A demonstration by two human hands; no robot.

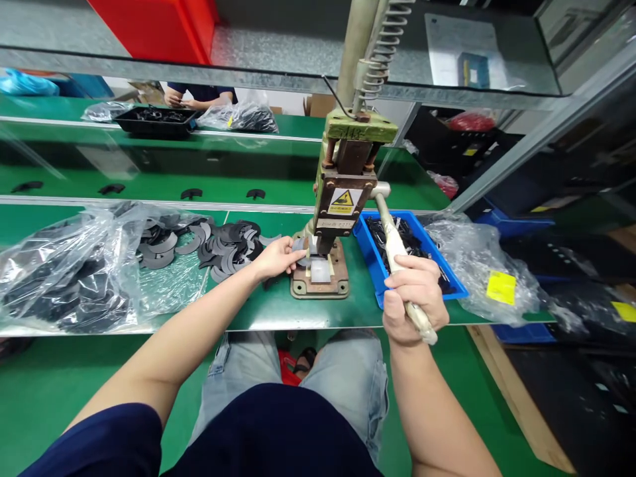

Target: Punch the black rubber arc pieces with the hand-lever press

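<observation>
A green hand press (346, 192) stands on the bench in front of me. My right hand (417, 298) is wrapped round its lever (392, 242), which slants down toward me. Close to the press head, my left hand (279, 257) pinches a grey curved piece (299, 252) at the left side of the fixture. A pale block (320, 269) sits on the press base (318, 289), under the ram. Part of the curved piece is hidden by my fingers and the press. Left of that hand lies a pile of dark curved pieces (231, 245).
A blue tray (460, 288) of small black parts stands right of the press. Plastic bags lie left (74, 271) and right (487, 265). Behind, a green belt (218, 179) carries several black curved parts. A shelf (278, 76) crosses above; a co-worker's hands (181, 101) show beyond.
</observation>
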